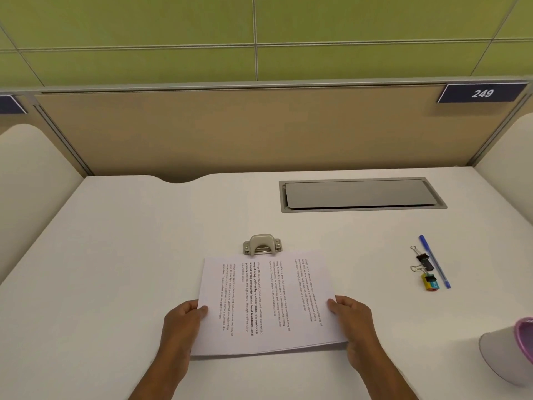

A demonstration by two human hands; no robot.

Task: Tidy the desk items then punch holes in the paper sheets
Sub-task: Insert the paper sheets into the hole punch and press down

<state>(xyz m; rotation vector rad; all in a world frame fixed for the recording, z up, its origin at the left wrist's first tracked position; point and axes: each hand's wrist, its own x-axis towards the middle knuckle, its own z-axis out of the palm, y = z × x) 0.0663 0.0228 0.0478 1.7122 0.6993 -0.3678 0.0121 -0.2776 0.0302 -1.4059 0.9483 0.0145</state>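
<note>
A thin stack of printed paper sheets (268, 304) lies on the white desk (115, 255), text running sideways. My left hand (181, 321) grips the stack's left edge, thumb on top. My right hand (356, 321) grips the right edge the same way. Just beyond the far edge of the sheets sits a beige and metal hole punch (262, 243), its mouth facing the paper; the sheets' far edge is close to it, and I cannot tell whether it is inside the slot.
At the right lie a blue pen (434, 261), black binder clips (422, 262) and a small coloured clip (430, 282). A white cup with a pink rim (507, 350) lies on its side at the far right. A grey cable hatch (360, 194) sits in the desk's back.
</note>
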